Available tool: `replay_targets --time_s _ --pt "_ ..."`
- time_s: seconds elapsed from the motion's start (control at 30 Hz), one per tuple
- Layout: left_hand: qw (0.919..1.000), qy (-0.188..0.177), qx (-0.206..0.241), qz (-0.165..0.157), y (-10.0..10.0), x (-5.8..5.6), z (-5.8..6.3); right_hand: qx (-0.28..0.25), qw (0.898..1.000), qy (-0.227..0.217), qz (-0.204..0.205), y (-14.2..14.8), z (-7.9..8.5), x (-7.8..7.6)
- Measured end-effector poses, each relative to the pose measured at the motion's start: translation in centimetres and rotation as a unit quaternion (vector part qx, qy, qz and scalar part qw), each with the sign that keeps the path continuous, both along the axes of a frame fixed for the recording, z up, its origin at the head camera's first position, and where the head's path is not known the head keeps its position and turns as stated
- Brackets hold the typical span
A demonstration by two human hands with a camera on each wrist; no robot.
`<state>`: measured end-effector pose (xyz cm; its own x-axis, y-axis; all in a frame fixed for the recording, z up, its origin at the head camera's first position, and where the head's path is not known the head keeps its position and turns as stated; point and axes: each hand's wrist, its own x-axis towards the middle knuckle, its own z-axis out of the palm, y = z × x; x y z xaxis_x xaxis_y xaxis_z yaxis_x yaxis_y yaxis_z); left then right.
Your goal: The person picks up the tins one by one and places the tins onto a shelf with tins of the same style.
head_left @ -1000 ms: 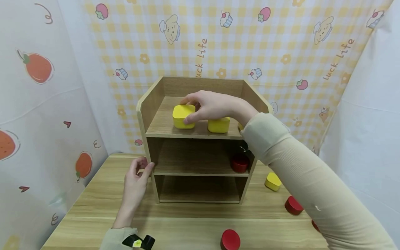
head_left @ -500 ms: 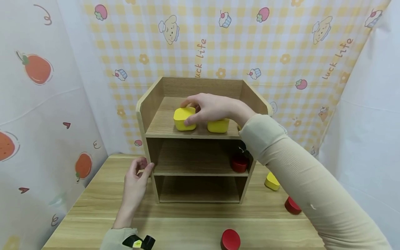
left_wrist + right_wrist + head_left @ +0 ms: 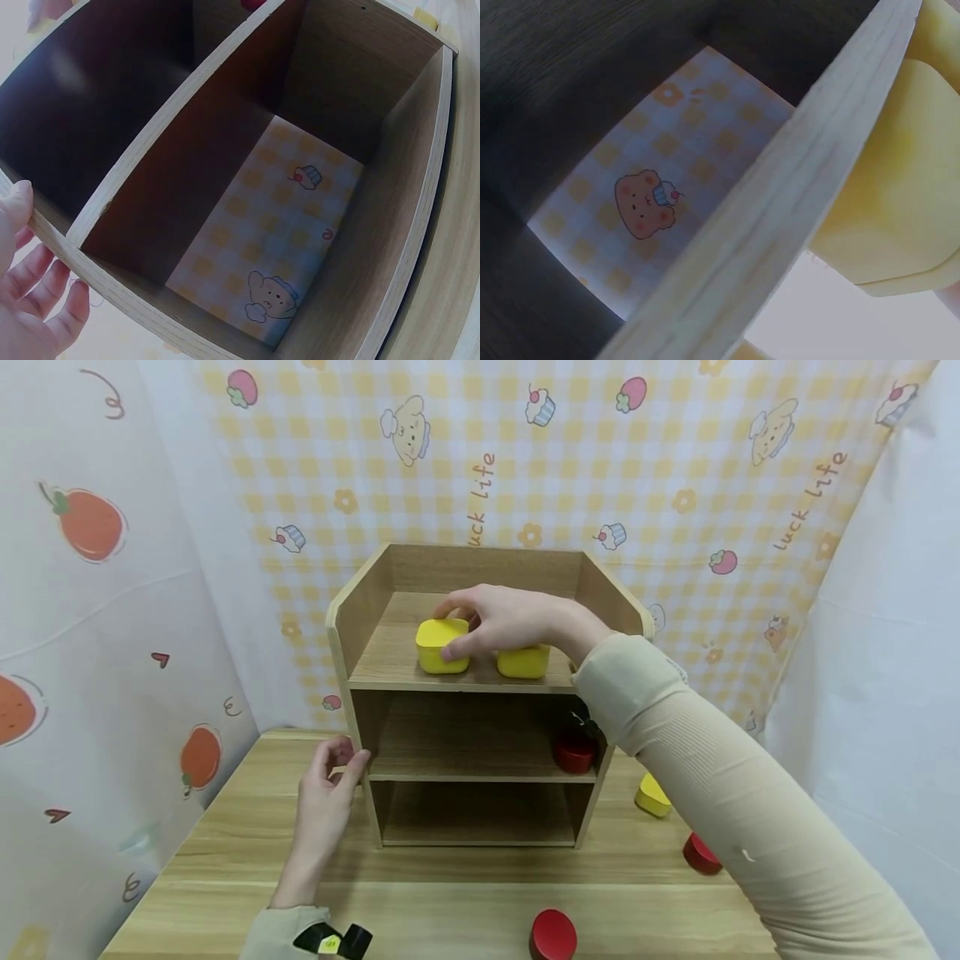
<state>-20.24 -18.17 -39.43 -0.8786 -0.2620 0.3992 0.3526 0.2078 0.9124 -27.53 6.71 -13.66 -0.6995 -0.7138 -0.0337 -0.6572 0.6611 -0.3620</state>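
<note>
A three-level wooden shelf (image 3: 480, 687) stands on the table. On its top level, my right hand (image 3: 517, 620) holds a rounded yellow block (image 3: 441, 646) between thumb and fingers, toward the left side. A second yellow block (image 3: 523, 662) sits beneath that hand, and part of a third is hidden by the sleeve. The right wrist view shows a yellow block (image 3: 900, 180) close up behind the shelf edge. My left hand (image 3: 326, 797) grips the shelf's left side panel (image 3: 142, 306), thumb on the front edge, fingers against the outside.
A red round block (image 3: 575, 753) is at the right of the middle level, beside something black. On the table lie a red block (image 3: 553, 935) in front, and a yellow block (image 3: 653, 796) and another red block (image 3: 702, 855) at right. A patterned cloth (image 3: 480, 460) hangs behind.
Since a second ago, my right hand and the yellow block have come slightly down and toward me; in the last half second they barely differ. The left hand stays in place.
</note>
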Motion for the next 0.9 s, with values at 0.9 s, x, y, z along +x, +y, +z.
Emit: replay_targets --time_s 0.9 --pt "0.9998 0.011 -0.015 0.009 0.0 -0.2 -0.1 0.031 1.000 0.004 -0.004 1.1 1.2 0.7"
